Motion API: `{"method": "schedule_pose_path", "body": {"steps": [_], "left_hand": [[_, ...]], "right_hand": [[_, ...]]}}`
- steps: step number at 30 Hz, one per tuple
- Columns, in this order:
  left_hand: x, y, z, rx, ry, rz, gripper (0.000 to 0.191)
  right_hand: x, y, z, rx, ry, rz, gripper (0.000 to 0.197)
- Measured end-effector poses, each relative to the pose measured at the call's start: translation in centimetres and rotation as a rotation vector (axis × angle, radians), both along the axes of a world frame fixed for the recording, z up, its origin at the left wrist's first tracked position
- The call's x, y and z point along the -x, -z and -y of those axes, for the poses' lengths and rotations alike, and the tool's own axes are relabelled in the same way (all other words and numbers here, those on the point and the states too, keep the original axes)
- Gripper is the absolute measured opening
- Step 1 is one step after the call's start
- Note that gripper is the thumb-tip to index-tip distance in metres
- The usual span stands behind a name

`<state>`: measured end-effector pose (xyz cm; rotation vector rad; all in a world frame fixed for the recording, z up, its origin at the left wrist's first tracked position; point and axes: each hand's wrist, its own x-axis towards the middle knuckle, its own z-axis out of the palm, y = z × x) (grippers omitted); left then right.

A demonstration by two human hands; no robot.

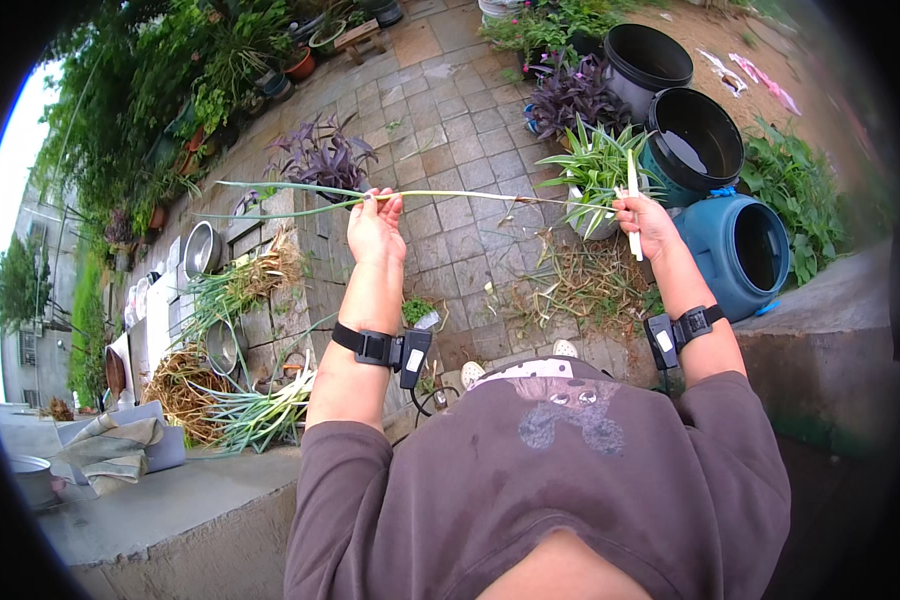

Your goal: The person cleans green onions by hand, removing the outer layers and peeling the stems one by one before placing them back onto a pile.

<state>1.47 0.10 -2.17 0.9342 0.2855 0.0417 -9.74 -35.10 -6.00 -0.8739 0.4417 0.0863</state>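
A long, thin green onion point(450, 193) stretches sideways between my two hands. My left hand point(377, 229) pinches it near its green leaves, which fork out to the left. My right hand point(645, 225) is at the thin brownish end and also grips a white-handled tool point(634, 236), upright in the fist; its exact kind cannot be told. At the left, a heap of green onions point(259, 409) lies beside dry brown peelings point(180, 390). Another bunch of green onions with roots point(251, 277) lies farther up, between two metal bowls point(202, 249).
Dry plant scraps point(581, 289) litter the stone paving ahead. To the right stand a blue plastic barrel point(754, 255), dark open barrels point(694, 142) and a potted spider plant point(596, 169). A purple-leaved plant point(326, 157) is beyond my left hand. A concrete ledge point(172, 502) is at lower left.
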Motion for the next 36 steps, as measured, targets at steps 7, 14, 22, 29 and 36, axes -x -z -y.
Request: {"method": "schedule_pose_path", "body": {"steps": [7,14,22,29,36], "left_hand": [[0.0,-1.6,-1.9,-0.094,-0.133,-0.015,0.011],[1.1,-2.5,1.0,-0.141,-0.023,0.014,0.01],[2.7,-3.2,3.1,-0.111,0.066,0.009,0.012],[3.2,-3.0,3.6,-0.084,0.086,-0.014,0.012],[3.3,-3.2,4.0,-0.071,0.104,-0.016,0.012]], "right_hand": [[0.6,-1.7,1.4,0.424,0.026,-0.106,0.014],[-3.0,-5.4,-6.8,0.875,-0.208,0.134,0.018],[-5.4,-4.3,-13.0,1.04,-0.386,0.289,0.019],[-5.7,-3.4,-14.6,1.125,-0.494,0.317,0.017],[-4.9,-3.8,-14.9,1.148,-0.516,0.389,0.018]]}}
